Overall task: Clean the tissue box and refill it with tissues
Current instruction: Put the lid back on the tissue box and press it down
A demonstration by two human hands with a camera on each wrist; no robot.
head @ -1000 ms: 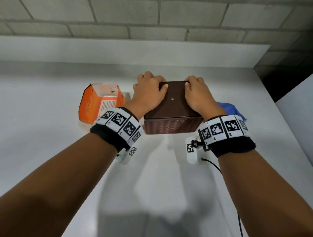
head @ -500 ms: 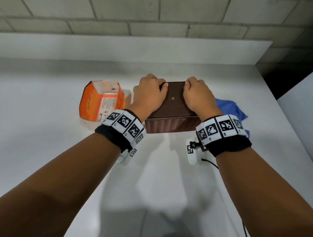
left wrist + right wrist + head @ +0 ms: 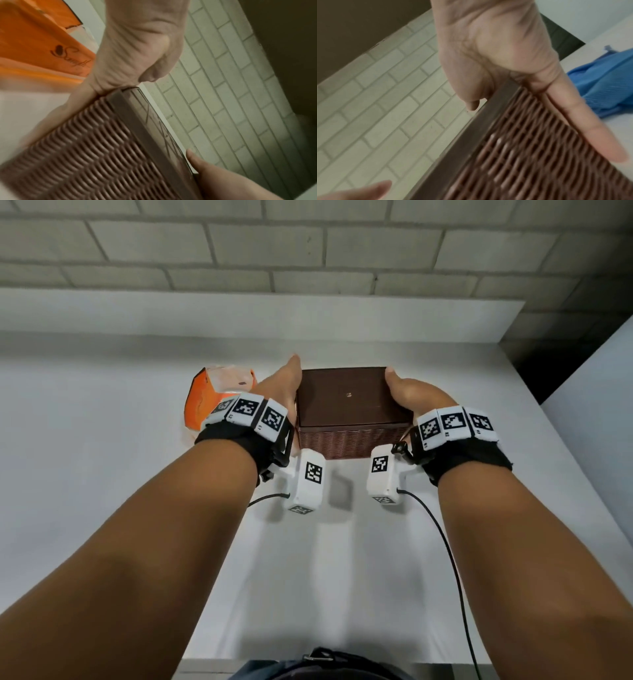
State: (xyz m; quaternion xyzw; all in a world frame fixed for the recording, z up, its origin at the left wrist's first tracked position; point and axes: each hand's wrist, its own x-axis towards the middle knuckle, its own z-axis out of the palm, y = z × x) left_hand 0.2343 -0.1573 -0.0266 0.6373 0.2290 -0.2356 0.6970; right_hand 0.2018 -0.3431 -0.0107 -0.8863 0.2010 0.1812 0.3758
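A brown tissue box (image 3: 346, 402) with woven sides and a flat lid stands on the white table (image 3: 102, 491). My left hand (image 3: 281, 388) clasps its left side, and my right hand (image 3: 411, 395) clasps its right side with the thumb at the lid's far corner. In the left wrist view the left hand (image 3: 137, 47) lies against the tissue box (image 3: 102, 148) by the lid rim. The right wrist view has the right hand (image 3: 496, 47) with fingers laid down the woven side of the tissue box (image 3: 539, 148) and the thumb on the rim.
An orange tissue pack (image 3: 205, 402) lies just left of the box, partly behind my left wrist. A blue cloth (image 3: 604, 81) lies on the table right of the box. A brick wall (image 3: 308, 251) rises behind a white ledge. A black cable (image 3: 448, 559) trails from the right wrist.
Both hands have slid off the top of the lid to the box's left and right sides. The blue cloth is now hidden in the head view.
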